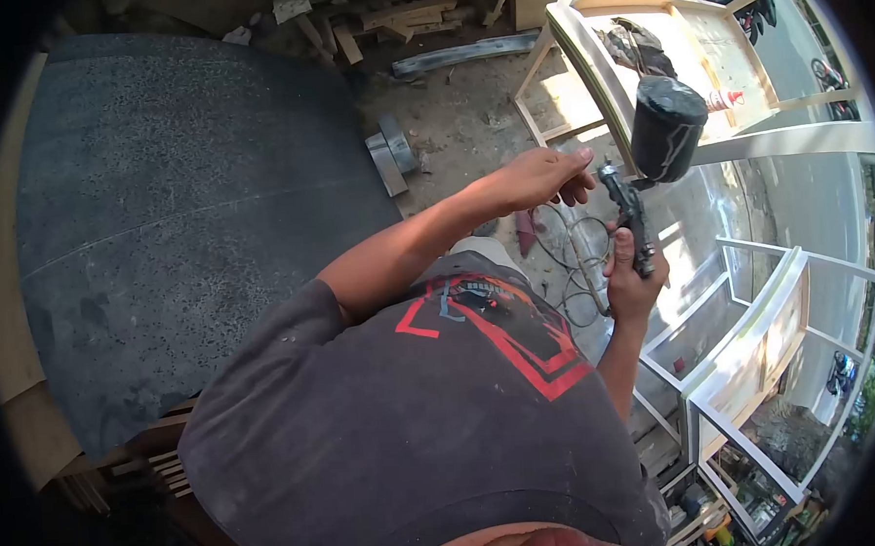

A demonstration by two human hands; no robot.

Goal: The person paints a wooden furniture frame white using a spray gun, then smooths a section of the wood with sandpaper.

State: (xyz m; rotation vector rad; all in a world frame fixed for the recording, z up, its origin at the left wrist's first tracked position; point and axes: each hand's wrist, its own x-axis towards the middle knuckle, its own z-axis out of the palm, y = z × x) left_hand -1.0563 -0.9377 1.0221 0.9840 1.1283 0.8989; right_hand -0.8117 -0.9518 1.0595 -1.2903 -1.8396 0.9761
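Note:
My right hand is wrapped round the handle of a spray gun. The gun has a dark, paint-smeared cup at its far end, and its metal nozzle points up toward my left hand. Beside that nozzle, a little apart from it, is my left hand; its thumb is stretched out, its fingers are loosely bent, and nothing shows in it. A thin hose hangs in loops below the hands.
To the left lies a large dark speckled board. A pale wooden frame stands ahead right, and a white-painted frame is at lower right. Timber offcuts and a round metal piece rest on the ground.

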